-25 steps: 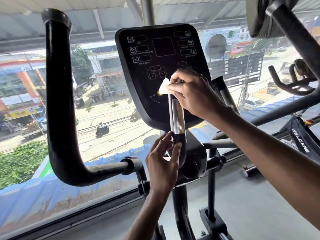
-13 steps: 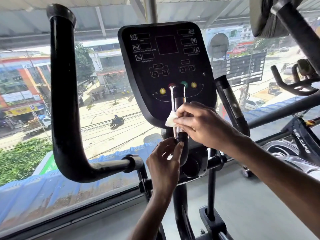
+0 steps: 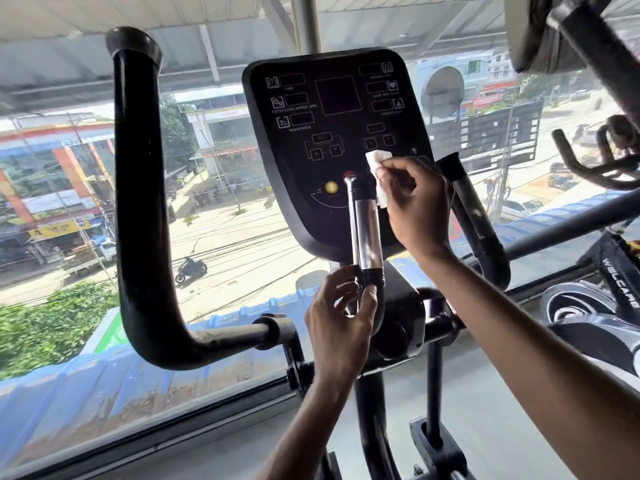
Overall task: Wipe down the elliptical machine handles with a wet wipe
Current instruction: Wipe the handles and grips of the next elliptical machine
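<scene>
Two bare hands work at one elliptical machine [image 3: 398,327] beside a window [image 3: 225,220]. The right hand [image 3: 415,206] pinches a single white wet wipe [image 3: 377,164] between thumb and curled fingers. It holds the wipe at the right side of the top of a short upright grip [image 3: 367,233] (the one with a chrome sleeve), in front of the lower part of the black console [image 3: 332,109]. The left hand [image 3: 341,317] closes thumb and fingers around the black collar at the foot of that same grip, just under the chrome. Three handles show clearly: this centre grip, a second short grip [image 3: 474,223] slanting behind the right wrist, and one thick black curved handlebar [image 3: 138,202] rising at the left. On the console, one yellow button [image 3: 330,187] and one red button [image 3: 348,175] show beside the grip's tip. Through the glass, one motorcycle [image 3: 190,268] is on the street below.
</scene>
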`<state>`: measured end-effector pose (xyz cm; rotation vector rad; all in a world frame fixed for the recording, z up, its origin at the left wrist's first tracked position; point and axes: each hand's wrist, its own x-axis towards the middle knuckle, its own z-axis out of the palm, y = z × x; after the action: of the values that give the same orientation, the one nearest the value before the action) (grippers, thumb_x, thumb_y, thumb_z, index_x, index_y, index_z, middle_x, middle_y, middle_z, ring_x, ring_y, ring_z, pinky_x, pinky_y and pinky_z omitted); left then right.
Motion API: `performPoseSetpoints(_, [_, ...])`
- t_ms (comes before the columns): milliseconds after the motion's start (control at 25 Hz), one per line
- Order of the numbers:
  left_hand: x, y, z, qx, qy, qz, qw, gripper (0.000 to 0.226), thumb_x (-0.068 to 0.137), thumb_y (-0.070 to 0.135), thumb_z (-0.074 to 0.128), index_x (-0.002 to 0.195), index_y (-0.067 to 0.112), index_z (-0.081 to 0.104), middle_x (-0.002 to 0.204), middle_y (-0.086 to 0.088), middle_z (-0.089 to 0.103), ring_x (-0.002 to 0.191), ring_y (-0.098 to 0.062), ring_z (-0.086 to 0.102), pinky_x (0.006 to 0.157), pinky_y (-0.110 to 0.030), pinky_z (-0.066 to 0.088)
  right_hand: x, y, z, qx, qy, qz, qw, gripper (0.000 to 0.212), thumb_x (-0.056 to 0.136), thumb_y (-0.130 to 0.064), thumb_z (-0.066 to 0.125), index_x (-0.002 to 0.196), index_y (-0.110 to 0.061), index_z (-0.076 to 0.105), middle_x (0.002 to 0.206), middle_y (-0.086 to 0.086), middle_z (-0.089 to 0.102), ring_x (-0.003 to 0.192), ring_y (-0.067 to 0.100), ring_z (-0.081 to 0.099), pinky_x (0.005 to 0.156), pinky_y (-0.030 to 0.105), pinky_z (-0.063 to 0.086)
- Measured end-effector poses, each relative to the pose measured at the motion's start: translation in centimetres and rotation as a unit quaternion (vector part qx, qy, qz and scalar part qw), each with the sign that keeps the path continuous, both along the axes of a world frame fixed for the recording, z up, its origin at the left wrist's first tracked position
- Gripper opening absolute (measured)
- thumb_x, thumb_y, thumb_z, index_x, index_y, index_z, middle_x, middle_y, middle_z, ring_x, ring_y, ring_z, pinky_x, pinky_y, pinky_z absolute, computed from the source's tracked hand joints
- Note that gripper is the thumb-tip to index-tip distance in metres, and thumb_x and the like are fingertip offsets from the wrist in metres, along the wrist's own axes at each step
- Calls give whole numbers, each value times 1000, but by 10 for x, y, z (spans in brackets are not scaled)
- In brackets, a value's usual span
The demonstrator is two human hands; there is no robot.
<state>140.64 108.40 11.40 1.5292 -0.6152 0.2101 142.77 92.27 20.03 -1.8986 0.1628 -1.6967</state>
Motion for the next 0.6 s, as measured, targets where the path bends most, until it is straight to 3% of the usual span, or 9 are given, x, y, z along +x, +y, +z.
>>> performPoseSetpoints(120, [2, 3, 1, 14, -10, -8, 1000, 28, 85, 10, 76, 102, 31, 70, 90, 24, 73, 87, 0, 71, 79, -15, 56, 9, -12, 36, -33, 130, 29, 991, 13, 92, -19, 65, 96, -15, 77, 88, -14, 70, 76, -9, 61, 78, 11, 50])
performPoseSetpoints(200, [3, 5, 2, 20, -11, -13, 1000, 27, 85, 10, 76, 102, 30, 69, 91, 26, 72, 86, 1, 71, 77, -12, 55, 4, -19, 60, -47, 276, 111, 954, 15, 93, -22, 66, 100, -19, 79, 90, -17, 73, 85, -8, 64, 89, 23, 55])
performPoseSetpoints(280, [4, 5, 1, 21, -9, -16, 1000, 25, 86, 10, 76, 104, 26, 70, 93, 27, 72, 87, 2, 71, 78, -13, 55, -4, -25, 75, -74, 341, 148, 925, 15, 94, -23, 67, 102, -21, 79, 91, -17, 75, 89, -8, 66, 89, 23, 53])
performPoseSetpoints(400, [5, 5, 0, 18, -9, -16, 1000, 24, 86, 11, 75, 106, 24, 71, 94, 24, 73, 88, 1, 71, 81, -16, 56, -10, -22, 76, -102, 324, 139, 930, 13, 94, -22, 67, 97, -19, 79, 68, -27, 69, 67, -15, 61, 71, 18, 45])
performPoseSetpoints(520, [5, 4, 1, 20, -3, -18, 1000, 24, 86, 12, 76, 106, 25, 71, 94, 24, 73, 89, 1, 71, 82, -17, 57, -10, -15, 67, -149, 301, 76, 939, 17, 94, -27, 67, 102, -17, 79, 91, -13, 77, 82, 0, 68, 76, 19, 51])
performPoseSetpoints(600, [5, 5, 0, 21, 0, -20, 1000, 25, 87, 12, 75, 105, 27, 71, 94, 24, 73, 89, 2, 71, 83, -17, 56, -11, -18, 64, -167, 275, 93, 942, 14, 90, -26, 72, 99, -18, 79, 96, -7, 77, 84, 2, 68, 75, 9, 47])
